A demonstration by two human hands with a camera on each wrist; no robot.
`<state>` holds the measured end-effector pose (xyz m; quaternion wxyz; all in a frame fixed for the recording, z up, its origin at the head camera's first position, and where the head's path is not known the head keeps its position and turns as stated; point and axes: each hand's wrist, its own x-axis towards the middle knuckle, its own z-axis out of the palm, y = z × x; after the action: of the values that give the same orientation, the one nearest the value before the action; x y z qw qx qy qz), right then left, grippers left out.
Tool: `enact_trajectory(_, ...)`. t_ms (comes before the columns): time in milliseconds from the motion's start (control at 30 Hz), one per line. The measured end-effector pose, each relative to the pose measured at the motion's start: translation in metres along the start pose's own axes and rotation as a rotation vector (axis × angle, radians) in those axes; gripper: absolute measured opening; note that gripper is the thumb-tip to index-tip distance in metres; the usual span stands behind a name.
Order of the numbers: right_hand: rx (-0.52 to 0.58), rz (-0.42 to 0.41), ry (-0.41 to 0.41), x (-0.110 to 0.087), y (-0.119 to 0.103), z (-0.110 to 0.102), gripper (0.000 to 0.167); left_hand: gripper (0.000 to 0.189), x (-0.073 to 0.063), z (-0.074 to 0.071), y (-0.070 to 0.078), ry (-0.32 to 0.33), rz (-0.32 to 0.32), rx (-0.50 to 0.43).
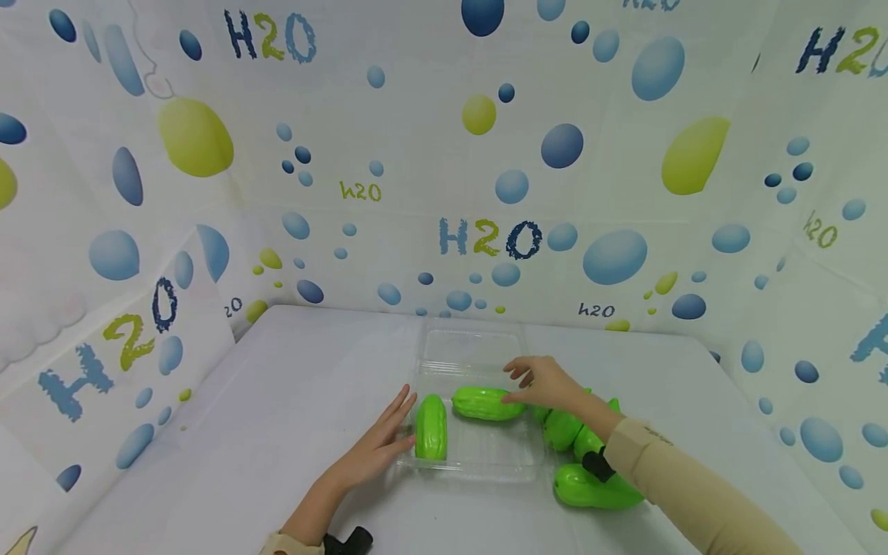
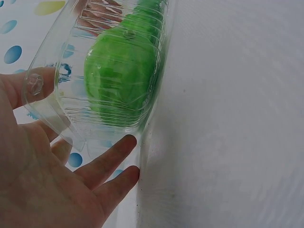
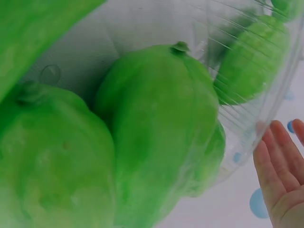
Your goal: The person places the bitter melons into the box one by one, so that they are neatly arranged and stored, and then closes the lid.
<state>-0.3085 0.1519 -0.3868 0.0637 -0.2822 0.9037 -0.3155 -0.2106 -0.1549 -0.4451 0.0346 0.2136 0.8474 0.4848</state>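
Observation:
A clear plastic clamshell box point(image 1: 499, 472) lies opened out, its lid point(image 1: 472, 347) folded toward the back wall. Inside it, a ribbed, oblong green gourd-like piece point(image 1: 432, 428) points front to back along the left side. Another such piece point(image 1: 480, 403) lies crosswise at the back. My left hand point(image 1: 378, 443), fingers extended, touches the box's left wall; the left wrist view shows thumb and fingers spread around its corner point(image 2: 71, 128). Over the right end of the crosswise piece is my right hand point(image 1: 544, 383), its fingers fairly straight in the right wrist view.
Right of the box, several green pieces point(image 1: 562, 429) lie grouped, partly hidden by the right arm. A longer, smooth green one point(image 1: 590, 487) lies nearer the front. The white table point(image 1: 277, 401) meets a patterned cloth wall point(image 1: 388, 254) at the back.

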Motion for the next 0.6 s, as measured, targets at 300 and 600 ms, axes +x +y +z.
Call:
enact_trajectory(300,0.074,-0.016,0.003,-0.004,-0.003,-0.009,0.058,0.063,-0.001,0.000,0.001,-0.001,0.005,-0.008)
enact_trajectory(600,0.080,-0.002,0.044,-0.007,-0.007,-0.017,0.062,0.063,-0.001,0.000,0.001,0.001,0.000,-0.007)
